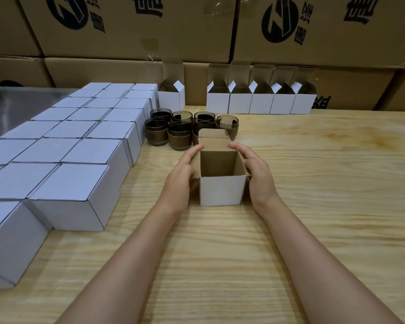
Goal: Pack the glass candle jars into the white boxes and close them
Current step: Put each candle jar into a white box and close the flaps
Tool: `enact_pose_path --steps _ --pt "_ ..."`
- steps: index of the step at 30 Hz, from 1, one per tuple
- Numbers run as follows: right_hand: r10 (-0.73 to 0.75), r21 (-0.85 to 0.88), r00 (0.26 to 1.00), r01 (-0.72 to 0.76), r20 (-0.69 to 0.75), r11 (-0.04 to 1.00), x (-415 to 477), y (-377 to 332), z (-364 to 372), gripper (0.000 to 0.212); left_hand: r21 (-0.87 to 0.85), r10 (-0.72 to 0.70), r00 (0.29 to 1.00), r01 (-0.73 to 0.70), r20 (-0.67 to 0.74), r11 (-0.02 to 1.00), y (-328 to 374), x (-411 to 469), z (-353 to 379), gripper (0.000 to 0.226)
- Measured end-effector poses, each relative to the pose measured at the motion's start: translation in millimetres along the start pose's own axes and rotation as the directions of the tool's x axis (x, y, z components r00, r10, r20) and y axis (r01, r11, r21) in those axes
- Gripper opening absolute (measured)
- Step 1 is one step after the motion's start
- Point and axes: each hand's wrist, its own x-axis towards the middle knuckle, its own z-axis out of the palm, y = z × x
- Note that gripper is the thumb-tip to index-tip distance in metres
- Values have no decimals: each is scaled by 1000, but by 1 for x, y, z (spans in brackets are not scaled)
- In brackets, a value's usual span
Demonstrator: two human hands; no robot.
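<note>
My left hand (178, 177) and right hand (258, 176) press flat against the open box (222, 190). Risk: squeezing buckles walls, or its flap nudges the jars (179, 136) behind.

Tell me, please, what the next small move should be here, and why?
Probably lift the right hand off the open box and reach for the right-most jar just behind it. The box looks empty, its lid stands up, and the left hand can steady it.

Left hand (180, 176), right hand (257, 174) touching open white box (220, 192), jars (179, 136) behind
</note>
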Motion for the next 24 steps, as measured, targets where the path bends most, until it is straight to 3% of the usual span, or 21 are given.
enact_pose_path --steps 2,5,7,10,11,12,14,16,18,24 --pt "11 20 1000 -11 1 1000 0 -1 1 57 64 16 1000 -16 6 998 0 -3 -1 42" --pt "32 64 999 -34 41 997 -2 0 -1 55 171 81 996 -86 34 982 -1 -8 -3 82" --pt "63 182 996 -75 71 980 -1 0 -5 50 214 104 994 -108 27 971 -1 -9 -4 91" --pt "177 503 977 -95 -118 859 8 0 -10 33 225 122 993 -120 8 967 -1 -7 -4 90" --pt "222 500 951 -88 -216 862 16 1 -11 30 230 123 992 -121 4 966 -1 -6 -4 88" --pt "239 410 926 -104 -293 906 25 2 -14 30 234 125 992 -122 3 964 -1 -6 -4 87" --pt "176 66 925 -164 -338 984 48 7 -19 34 238 129 992 -125 -3 963 -2 -6 -4 87" --pt "89 -304 963 -167 -254 938 75 8 -23 39 239 131 991 -125 -9 963 -2 -6 -4 90" --pt "57 -555 985 -139 -162 821 98 5 -23 45 241 138 990 -131 -12 962 -2 -6 -4 92" --pt "65 -757 997 -71 -38 649 139 9 -11 42 239 149 989 -142 -12 961 -3 -5 -5 88"
